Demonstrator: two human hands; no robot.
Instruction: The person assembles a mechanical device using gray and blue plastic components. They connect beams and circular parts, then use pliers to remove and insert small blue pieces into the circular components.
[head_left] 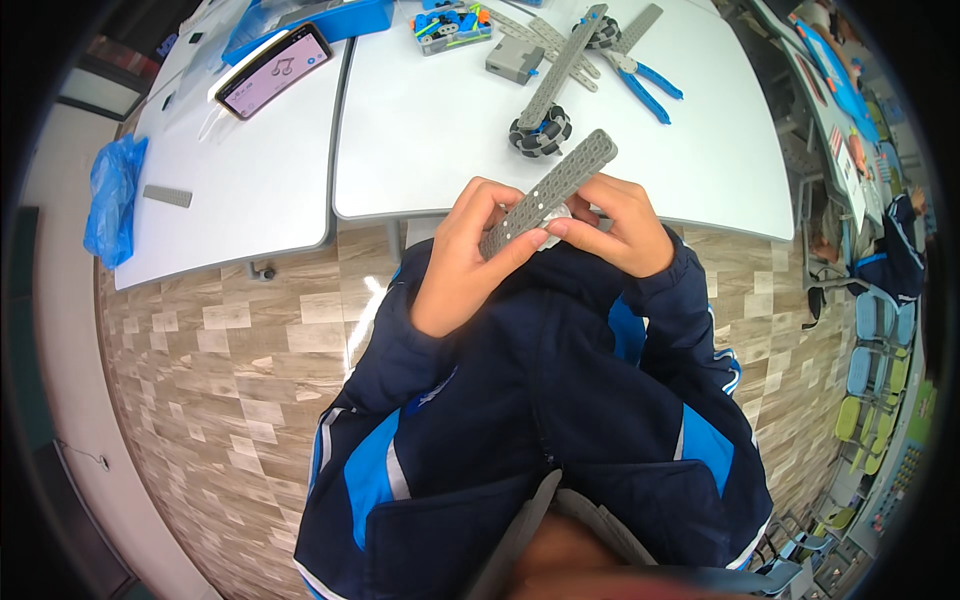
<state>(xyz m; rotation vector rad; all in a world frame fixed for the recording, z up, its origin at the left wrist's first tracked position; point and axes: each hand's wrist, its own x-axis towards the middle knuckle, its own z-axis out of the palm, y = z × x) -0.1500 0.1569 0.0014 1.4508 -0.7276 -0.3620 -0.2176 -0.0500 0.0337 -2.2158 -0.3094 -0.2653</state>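
Just past the table's near edge, over my lap, a grey perforated building beam (562, 182) slants up to the right. My left hand (462, 252) is closed around its lower end, thumb along the near side. Small white pins dot the beam's face. My right hand (628, 228) is closed too, its thumb and fingers pinching a small pale piece (556, 216) against the beam's underside. The fingers partly hide that piece, so its exact shape is unclear. Beyond the beam lies an assembly of a long grey beam (565, 65) with a black-and-grey roller wheel (540, 131).
Blue-handled pliers (648, 88), a grey box-shaped module (514, 60) and a clear tub of small coloured connectors (452, 30) lie on the white table (420, 130). At left are a propped phone (275, 72), a blue bin (350, 18), a short grey plate (167, 195) and a blue plastic bag (113, 200).
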